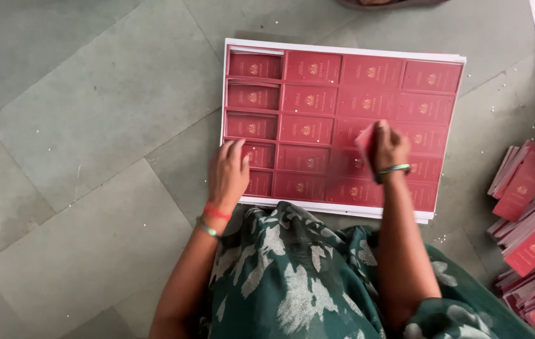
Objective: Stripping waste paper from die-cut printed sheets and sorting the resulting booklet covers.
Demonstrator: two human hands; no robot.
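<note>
step: pulling die-cut red cards off printed sheet (317,113), looks mid-row
R hand (388,149): pinching one card (364,139), lifted off sheet's lower-right part
L hand (227,172): flat, fingers together, pressing sheet's lower-left
next: prob. needs clean tear, L keeps stack pinned
around: card piles (531,220) right of sheet on floor (79,125)
blockers: none seen; green garment (292,276) overlaps sheet's near edge
</note>
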